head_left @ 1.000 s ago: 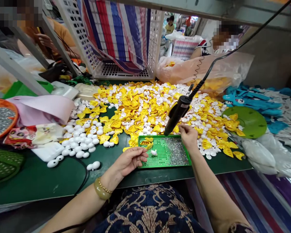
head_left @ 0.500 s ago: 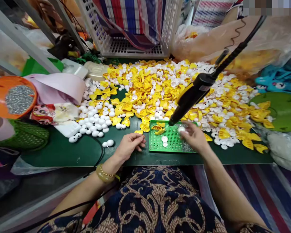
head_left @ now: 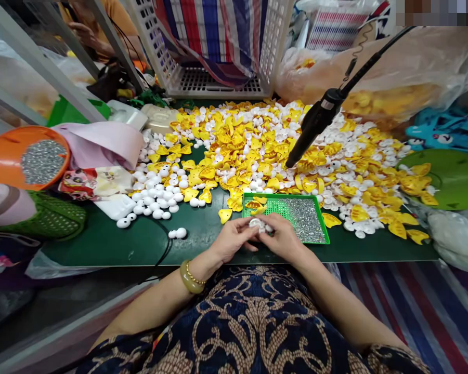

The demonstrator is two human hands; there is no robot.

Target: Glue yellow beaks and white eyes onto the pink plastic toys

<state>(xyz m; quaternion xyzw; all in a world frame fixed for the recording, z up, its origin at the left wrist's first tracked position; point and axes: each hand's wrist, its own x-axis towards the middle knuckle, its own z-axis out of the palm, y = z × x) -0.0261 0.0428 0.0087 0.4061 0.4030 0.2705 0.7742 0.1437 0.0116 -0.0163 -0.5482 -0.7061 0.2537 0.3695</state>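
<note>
Both hands meet over the near left part of a green tray (head_left: 324,223). My left hand (head_left: 234,239) has its fingers closed on a small white round part (head_left: 257,223). Against the same part press the fingers of my right hand (head_left: 283,240), with another bit of white at its fingertips. Yellow pieces (head_left: 258,202) lie in the tray's back left corner, and small silver screws (head_left: 306,218) cover its right side. A black electric screwdriver (head_left: 315,124) hangs tip down above the heap behind the tray.
A heap of yellow and white parts (head_left: 257,140) spreads across the table (head_left: 113,244). White balls (head_left: 156,195) lie on the left, near an orange bowl of screws (head_left: 64,169). A white crate (head_left: 218,92) stands at the back. Another person's hand (head_left: 83,34) shows at upper left.
My right hand has moved left from the screws to meet my left hand at the white part. The screwdriver, released from near the tray, hangs higher and farther back.
</note>
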